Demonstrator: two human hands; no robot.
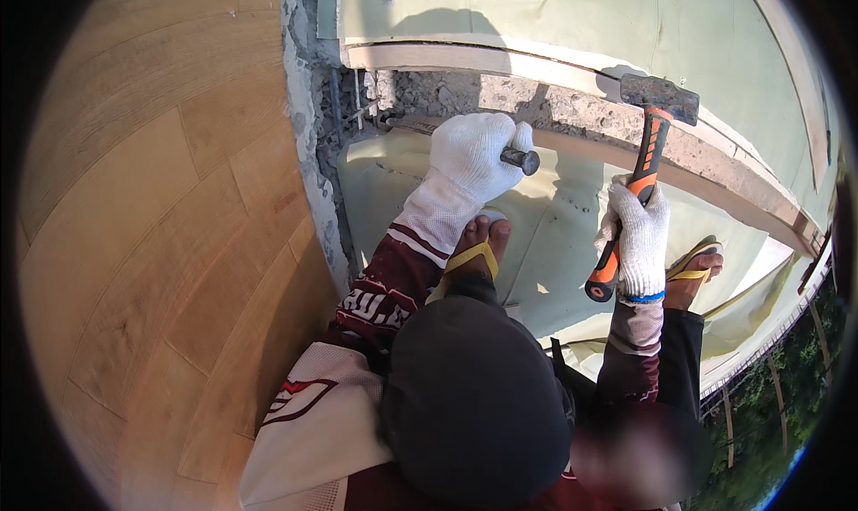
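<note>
The chisel (517, 158) lies against the broken concrete (500, 96) by the wall. The left hand (474, 154), in a white glove, is wrapped tight around it. The right hand (639, 234) grips the hammer (645, 154) tight, its head up near the concrete edge.

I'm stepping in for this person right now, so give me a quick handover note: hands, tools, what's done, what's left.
Left hand, in a white knit glove, is closed around a steel chisel; its tip points into the broken concrete strip beside the wall edge.
Right hand, also gloved, grips the orange-and-black handle of the hammer, whose head is raised over the same strip, apart from the chisel.
Both feet in yellow-strapped sandals stand on the pale green sheet.
Done: the strip's concrete already looks rough and chipped.
Left: how much more needs chipping cannot be told from here.
</note>
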